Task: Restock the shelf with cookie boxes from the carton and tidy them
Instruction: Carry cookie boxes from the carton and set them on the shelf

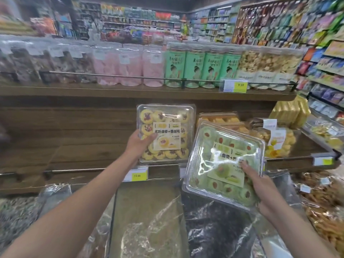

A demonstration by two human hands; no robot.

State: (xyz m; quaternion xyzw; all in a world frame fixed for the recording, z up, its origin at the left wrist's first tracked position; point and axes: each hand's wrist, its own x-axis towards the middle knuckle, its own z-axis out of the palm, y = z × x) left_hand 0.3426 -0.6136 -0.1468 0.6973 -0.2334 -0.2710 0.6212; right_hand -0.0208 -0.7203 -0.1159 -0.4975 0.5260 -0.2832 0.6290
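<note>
Fingers [152, 136] of left hand [138, 145] pinch yellow box [167, 116] edge; right hand [262, 187] grips green box [214, 155] corner. Both seem light, slippery, crushable: hold rims.

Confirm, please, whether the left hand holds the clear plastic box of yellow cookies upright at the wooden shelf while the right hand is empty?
Not quite: the head view shows the right hand gripping a tilted clear plastic box of green cookies. The left hand does hold the clear plastic box of yellow cookies upright at the wooden shelf.
</note>
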